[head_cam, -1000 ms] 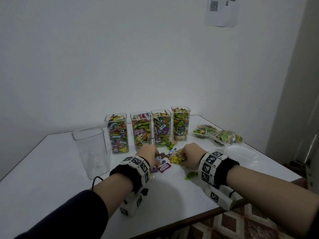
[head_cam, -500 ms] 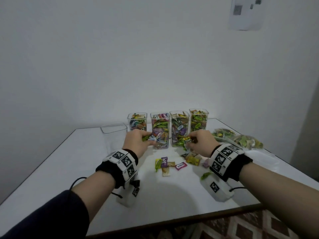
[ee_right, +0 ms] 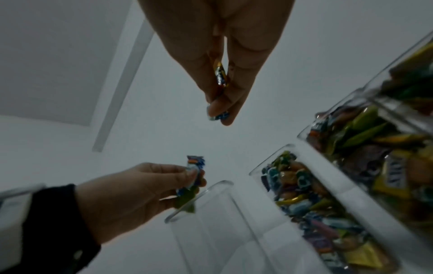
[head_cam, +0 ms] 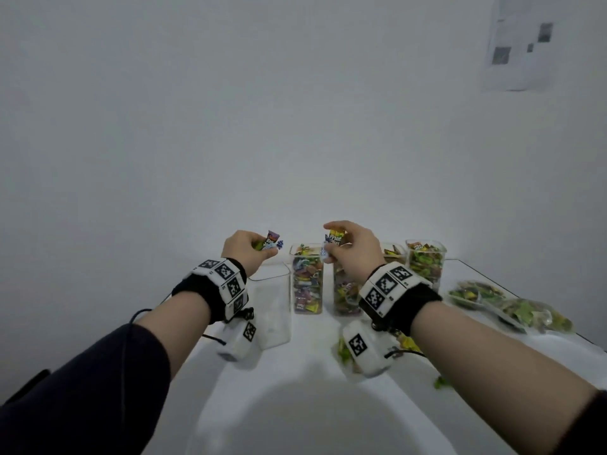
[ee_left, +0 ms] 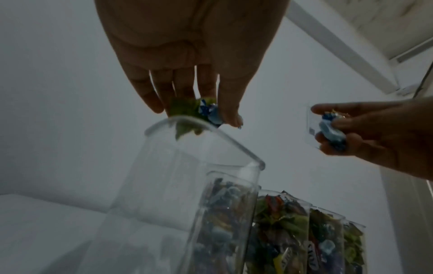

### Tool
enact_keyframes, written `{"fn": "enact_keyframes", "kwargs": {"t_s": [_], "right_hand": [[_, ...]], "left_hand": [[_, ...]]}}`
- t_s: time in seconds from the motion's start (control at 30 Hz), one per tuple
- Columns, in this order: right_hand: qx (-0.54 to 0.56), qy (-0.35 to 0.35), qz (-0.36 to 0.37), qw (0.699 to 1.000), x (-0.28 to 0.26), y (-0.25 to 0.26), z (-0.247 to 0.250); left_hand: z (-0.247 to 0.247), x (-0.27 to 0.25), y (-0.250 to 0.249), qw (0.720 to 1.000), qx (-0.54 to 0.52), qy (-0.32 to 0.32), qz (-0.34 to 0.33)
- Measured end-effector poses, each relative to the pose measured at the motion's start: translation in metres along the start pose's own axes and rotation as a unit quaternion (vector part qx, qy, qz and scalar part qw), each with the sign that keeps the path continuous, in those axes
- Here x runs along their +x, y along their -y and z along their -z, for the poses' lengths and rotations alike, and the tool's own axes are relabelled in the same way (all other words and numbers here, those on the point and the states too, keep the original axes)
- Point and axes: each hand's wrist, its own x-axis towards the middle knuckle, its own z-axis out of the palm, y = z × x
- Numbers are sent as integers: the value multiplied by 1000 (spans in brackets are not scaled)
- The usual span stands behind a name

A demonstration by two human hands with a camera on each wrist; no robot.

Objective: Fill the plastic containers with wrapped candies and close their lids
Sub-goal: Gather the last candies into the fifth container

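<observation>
Gleaming blue-green wrapped candies [head_cam: 270, 244], pinched

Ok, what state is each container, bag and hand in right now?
empty container: open, nothing inside
four filled containers: full, lids off
left hand: gripping candies over the empty container
right hand: gripping candies
candy bags: lying flat on table
</observation>
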Motion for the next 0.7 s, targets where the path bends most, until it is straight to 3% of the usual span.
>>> {"fn": "enact_keyframes", "kwargs": {"t_s": [0.13, 0.3, 0.43, 0.53, 0.7], "right_hand": [[77, -21, -29, 996, 7, 7, -29], [112, -23, -55, 992, 13, 10, -63], [78, -2, -15, 997, 10, 11, -84], [17, 37, 26, 999, 7, 11, -93], [-89, 177, 57, 979, 7, 16, -93]], "left_hand": [[-8, 0, 18, 999, -17, 24, 35], [-10, -6, 30, 994, -81, 10, 67], [-13, -19, 39, 985, -139, 33, 99], [-20, -27, 44, 978, -172, 19, 113], [-28, -33, 48, 982, -161, -10, 100]]}}
